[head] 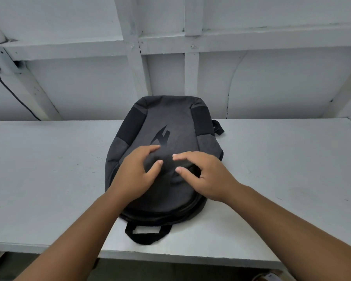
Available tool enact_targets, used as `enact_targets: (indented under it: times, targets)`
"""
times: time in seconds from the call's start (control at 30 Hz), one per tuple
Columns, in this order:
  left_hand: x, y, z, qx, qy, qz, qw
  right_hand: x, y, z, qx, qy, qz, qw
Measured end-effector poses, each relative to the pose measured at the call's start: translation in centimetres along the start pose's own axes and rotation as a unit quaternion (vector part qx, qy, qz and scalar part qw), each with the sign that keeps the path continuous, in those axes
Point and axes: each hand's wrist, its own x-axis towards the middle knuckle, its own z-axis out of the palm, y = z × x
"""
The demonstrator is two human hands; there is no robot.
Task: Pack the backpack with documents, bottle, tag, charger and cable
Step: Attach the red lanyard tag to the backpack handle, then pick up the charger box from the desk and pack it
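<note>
Both bare forearms reach forward from the bottom corners of the view and converge over the middle of the table, wrists slightly raised and palms turned down. The left hand [136,173] arches over the fabric with its fingers curled, fingertips and thumb resting on the cloth and bunching a small fold between them. The right hand [207,175] lies just beside it, the two nearly meeting at the fingertips; its fingers are loosely spread and bent, the tips pressing down on the fabric, with no object held in it.

Under both hands lies the dark grey fabric backpack with black side panels and a black angular logo [166,130], flat on its back on the pale grey painted table [49,169]. Its logo sits just beyond the fingertips, its black carry loop [148,233] lies nearer than the wrists, close to the table's near edge, and a black strap end [218,127] sticks out beyond and right of the right hand. The bag's zip line runs around the near rim; whether it is open cannot be told, and nothing inside shows.

Far beyond the left hand, a black cable [12,94] runs down the white panelled wall [272,78].
</note>
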Motion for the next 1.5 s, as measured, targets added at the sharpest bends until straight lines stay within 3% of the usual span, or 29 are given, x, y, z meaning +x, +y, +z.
enact_targets:
  times: [0.47, 0.93, 1.2, 1.4, 1.5]
  targets:
    - [1.5, 4.8, 2.2, -0.010, -0.004, 0.008, 1.000, -0.9, 0.9, -3.0, 0.015, -0.001, 0.070, 0.997]
    - [7.8, 8.0, 5.5, -0.122, -0.132, 0.137, 0.974, -3.1, -1.0, -5.7, -0.071, 0.141, 0.220, 0.963]
    - [6.8, 19.1, 10.7, -0.240, -0.275, 0.272, 0.890, -12.8, -5.7, -9.2, -0.142, 0.335, 0.357, 0.860]
    - [-2.9, 29.0, 12.4, -0.308, -0.386, 0.399, 0.773, -24.5, -15.3, -10.7, -0.227, 0.464, 0.421, 0.746]
    - [-10.8, 33.9, 11.6, -0.333, -0.440, 0.451, 0.701, -31.7, -23.0, -9.2, -0.281, 0.521, 0.453, 0.667]
